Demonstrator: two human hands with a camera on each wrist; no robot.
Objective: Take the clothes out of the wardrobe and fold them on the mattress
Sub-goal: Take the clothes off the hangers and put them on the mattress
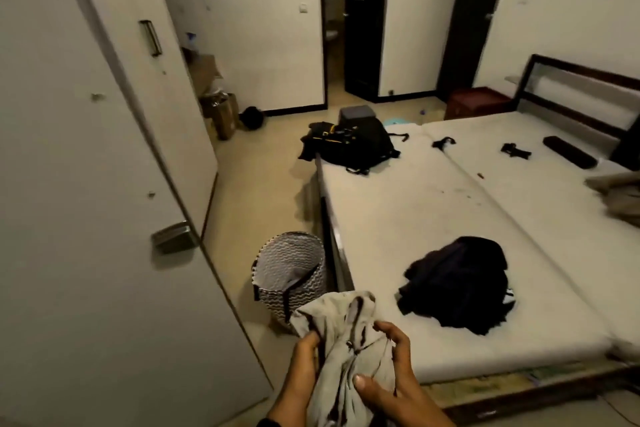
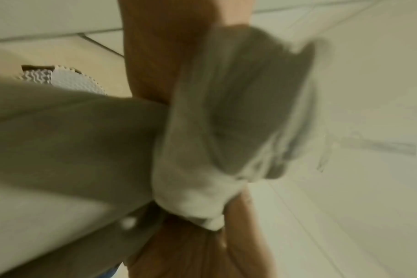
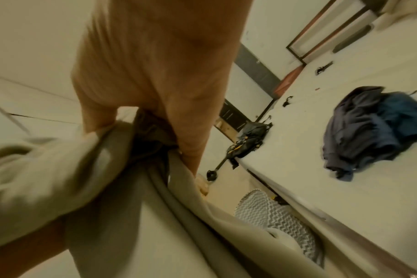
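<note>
A crumpled beige garment [image 1: 341,333] with dark streaks hangs between both my hands, in front of the mattress's near corner. My left hand [image 1: 304,357] grips its left side, and my right hand [image 1: 384,367] pinches its right side with thumb and fingers. The same beige garment [image 2: 217,135] fills the left wrist view and the beige garment [image 3: 102,169] bunches under my right hand [image 3: 155,105]. A dark heap of clothes [image 1: 457,284] lies on the white mattress [image 1: 398,218]; the dark clothes [image 3: 369,127] look navy. The wardrobe [image 1: 86,184] stands at my left, doors shut.
A zigzag-patterned laundry basket [image 1: 291,274] stands on the floor between wardrobe and bed. A black backpack [image 1: 353,142] lies at the mattress's far corner, small dark items [image 1: 516,151] further right, a beige cloth [image 1: 620,198] at the right edge. Boxes [image 1: 218,104] stand by the wall.
</note>
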